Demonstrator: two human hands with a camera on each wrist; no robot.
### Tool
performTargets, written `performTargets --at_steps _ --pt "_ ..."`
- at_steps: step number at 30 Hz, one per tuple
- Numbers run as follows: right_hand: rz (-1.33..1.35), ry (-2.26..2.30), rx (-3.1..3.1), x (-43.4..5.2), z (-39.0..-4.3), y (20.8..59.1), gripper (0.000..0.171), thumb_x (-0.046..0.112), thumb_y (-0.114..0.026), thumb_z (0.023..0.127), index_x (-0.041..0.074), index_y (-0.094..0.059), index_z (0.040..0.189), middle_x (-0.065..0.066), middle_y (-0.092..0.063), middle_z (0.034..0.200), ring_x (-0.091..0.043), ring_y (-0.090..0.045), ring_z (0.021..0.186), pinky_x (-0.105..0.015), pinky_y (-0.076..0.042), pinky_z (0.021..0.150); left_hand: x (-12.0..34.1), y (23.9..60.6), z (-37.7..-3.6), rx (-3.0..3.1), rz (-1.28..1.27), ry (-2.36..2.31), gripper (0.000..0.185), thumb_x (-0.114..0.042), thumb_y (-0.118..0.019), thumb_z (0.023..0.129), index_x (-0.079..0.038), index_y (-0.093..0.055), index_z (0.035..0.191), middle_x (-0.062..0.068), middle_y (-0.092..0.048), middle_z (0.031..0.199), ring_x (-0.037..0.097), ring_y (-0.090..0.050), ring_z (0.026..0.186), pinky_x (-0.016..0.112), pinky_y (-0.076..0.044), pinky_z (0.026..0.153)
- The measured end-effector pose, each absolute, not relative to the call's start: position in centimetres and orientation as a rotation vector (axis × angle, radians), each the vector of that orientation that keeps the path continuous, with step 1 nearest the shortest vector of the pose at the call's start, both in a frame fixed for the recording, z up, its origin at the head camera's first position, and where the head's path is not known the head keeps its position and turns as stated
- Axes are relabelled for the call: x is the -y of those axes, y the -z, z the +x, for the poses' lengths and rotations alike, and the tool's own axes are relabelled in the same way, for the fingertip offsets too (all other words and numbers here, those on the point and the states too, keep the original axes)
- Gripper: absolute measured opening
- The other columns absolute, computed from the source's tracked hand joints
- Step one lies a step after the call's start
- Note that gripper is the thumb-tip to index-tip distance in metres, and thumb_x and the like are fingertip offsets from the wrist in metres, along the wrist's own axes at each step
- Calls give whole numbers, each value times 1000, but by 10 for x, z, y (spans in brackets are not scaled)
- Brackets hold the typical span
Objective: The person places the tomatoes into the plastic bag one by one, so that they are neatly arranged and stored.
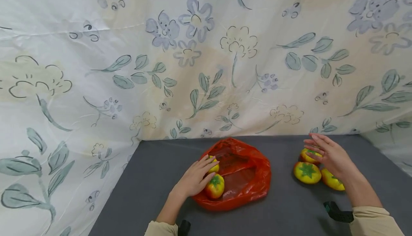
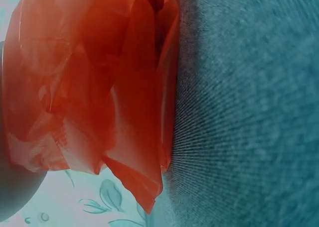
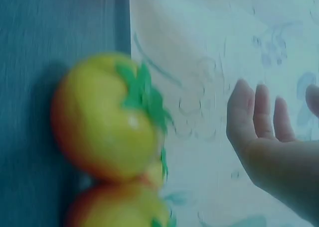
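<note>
A red plastic bag (image 1: 263,173) lies with its mouth open on the dark table. Inside its left side are two yellow-and-red tomato-like fruits with green leafy tops, a front fruit (image 1: 216,187) and a rear fruit (image 1: 214,166). My left hand (image 1: 194,176) rests over the bag's left rim, fingers extended across these fruits. In the left wrist view the bag's crinkled side (image 2: 89,87) hides most of that hand. Over at the right, my right hand (image 1: 333,159) is raised above three similar fruits (image 1: 307,172), its fingers loosely extended and holding nothing.
The dark cloth-like tabletop (image 1: 145,186) ends at a pale floral curtain (image 1: 199,68) that hangs behind and along the sides. A black wrist camera mount (image 1: 338,212) sticks out by the right sleeve (image 1: 373,220).
</note>
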State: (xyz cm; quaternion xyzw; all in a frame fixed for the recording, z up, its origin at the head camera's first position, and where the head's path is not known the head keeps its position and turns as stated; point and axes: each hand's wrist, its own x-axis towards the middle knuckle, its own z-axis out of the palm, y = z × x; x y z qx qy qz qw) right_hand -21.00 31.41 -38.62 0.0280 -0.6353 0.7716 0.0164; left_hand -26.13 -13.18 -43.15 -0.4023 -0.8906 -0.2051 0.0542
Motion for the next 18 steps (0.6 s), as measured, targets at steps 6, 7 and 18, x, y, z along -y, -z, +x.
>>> performTargets --at_steps 6,7,18 --pt "21 -2407 1802 -345 -202 398 22 27 -52 99 24 -48 120 9 -65 101 -6 -61 91 -23 -52 72 130 433 -261 2723 -1222 595 50 -40 -47 100 -15 -47 142 7 -38 149 27 -24 140 57 -28 105" --pt "-4 -2391 1797 -349 -200 401 23 28 -53 98 24 -48 120 9 -64 100 -6 -61 91 -23 -52 71 130 433 -260 2725 -1212 593 50 -41 -47 100 -14 -48 142 7 -38 149 27 -24 140 56 -28 105" --pt "-163 -2257 1808 -381 -181 419 26 28 -58 95 25 -44 116 15 -63 92 -2 -60 81 -21 -52 65 129 438 -260 2747 -1138 597 56 -49 -43 99 -15 -46 143 8 -36 149 28 -23 140 54 -28 106"
